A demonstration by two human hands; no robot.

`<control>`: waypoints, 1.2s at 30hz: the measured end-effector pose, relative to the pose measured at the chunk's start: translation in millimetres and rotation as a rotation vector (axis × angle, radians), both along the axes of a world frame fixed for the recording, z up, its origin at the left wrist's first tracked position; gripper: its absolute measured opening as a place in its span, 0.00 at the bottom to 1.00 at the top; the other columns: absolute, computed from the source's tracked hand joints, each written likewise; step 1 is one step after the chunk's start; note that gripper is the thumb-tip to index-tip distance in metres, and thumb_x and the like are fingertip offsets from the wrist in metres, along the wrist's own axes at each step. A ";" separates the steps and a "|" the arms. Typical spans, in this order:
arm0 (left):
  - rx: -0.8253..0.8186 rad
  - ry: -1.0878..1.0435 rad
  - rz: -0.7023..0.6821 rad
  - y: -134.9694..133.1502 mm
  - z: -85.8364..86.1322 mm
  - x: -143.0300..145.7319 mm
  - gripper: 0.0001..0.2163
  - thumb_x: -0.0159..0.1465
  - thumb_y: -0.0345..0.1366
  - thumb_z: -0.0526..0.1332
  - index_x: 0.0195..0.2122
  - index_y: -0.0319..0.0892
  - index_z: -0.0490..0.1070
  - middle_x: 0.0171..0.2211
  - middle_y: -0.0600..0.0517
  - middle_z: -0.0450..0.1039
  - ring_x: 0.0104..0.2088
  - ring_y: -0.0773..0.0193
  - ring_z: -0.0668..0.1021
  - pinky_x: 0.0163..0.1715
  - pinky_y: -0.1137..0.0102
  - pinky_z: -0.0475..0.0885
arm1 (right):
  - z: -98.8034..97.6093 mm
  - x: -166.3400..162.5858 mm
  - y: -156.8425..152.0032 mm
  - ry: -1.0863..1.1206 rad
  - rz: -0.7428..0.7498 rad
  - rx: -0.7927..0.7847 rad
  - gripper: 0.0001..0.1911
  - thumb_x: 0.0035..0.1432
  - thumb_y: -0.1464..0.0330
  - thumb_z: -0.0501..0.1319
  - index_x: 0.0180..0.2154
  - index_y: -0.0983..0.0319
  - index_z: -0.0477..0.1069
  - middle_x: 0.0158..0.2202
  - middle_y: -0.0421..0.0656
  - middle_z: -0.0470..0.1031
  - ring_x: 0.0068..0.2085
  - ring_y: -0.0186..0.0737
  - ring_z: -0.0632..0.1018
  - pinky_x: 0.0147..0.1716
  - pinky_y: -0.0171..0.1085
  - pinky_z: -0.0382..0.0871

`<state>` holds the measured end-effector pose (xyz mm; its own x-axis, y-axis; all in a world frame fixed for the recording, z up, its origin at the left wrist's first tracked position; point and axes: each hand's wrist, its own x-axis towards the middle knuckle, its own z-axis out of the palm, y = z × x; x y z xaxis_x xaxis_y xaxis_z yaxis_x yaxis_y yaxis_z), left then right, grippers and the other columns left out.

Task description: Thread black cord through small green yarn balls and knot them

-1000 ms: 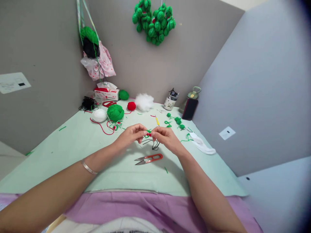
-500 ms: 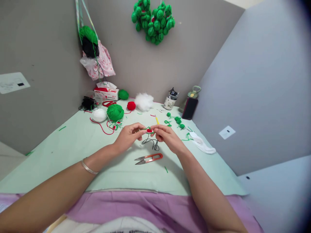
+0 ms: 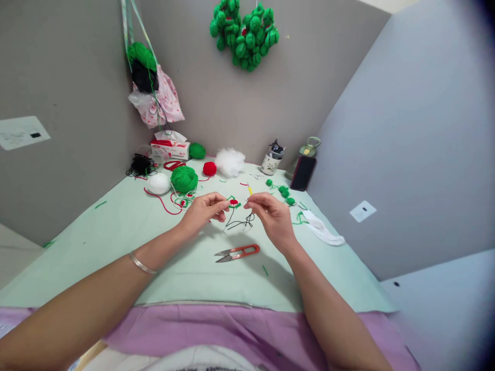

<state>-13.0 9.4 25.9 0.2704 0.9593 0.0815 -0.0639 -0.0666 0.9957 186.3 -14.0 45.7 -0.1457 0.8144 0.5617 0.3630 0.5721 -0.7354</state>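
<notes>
Between the thumb and fingers of my left hand (image 3: pixel 209 208) is the edge of a small crocheted piece (image 3: pixel 234 203) in red, white and green. Black yarn (image 3: pixel 240 223) hangs from it and loops down toward the right. My right hand (image 3: pixel 271 216) is pinched shut just right of the piece, apart from it. A thin sliver shows at its fingertips, too small to name. Below the hands lie orange-handled thread snips (image 3: pixel 237 252), blades to the left. A yellow-handled tool (image 3: pixel 249 190) with a thin tip lies just behind my right fingertips.
Green (image 3: pixel 184 179), white (image 3: pixel 159 183) and red (image 3: pixel 209 168) yarn balls lie at back left, near white stuffing (image 3: pixel 230 162). Small green crocheted balls (image 3: pixel 284 192) lie at right, before a phone (image 3: pixel 303 173) and a jar (image 3: pixel 271 162). Grey partitions (image 3: pixel 247 103) enclose the table (image 3: pixel 181 278).
My right hand has moved away from the crocheted piece, a little to the right. More of the piece shows now at my left fingertips, and the black yarn has shifted.
</notes>
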 end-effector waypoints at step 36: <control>-0.114 -0.158 -0.169 2.5 -7.2 1.8 0.11 0.57 0.41 0.68 0.34 0.39 0.73 0.29 0.54 0.73 0.27 0.71 0.75 0.32 0.72 0.72 | -2.7 1.6 3.4 -0.274 -0.041 0.061 0.05 0.61 0.71 0.59 0.33 0.60 0.73 0.31 0.41 0.72 0.31 0.35 0.70 0.32 0.35 0.63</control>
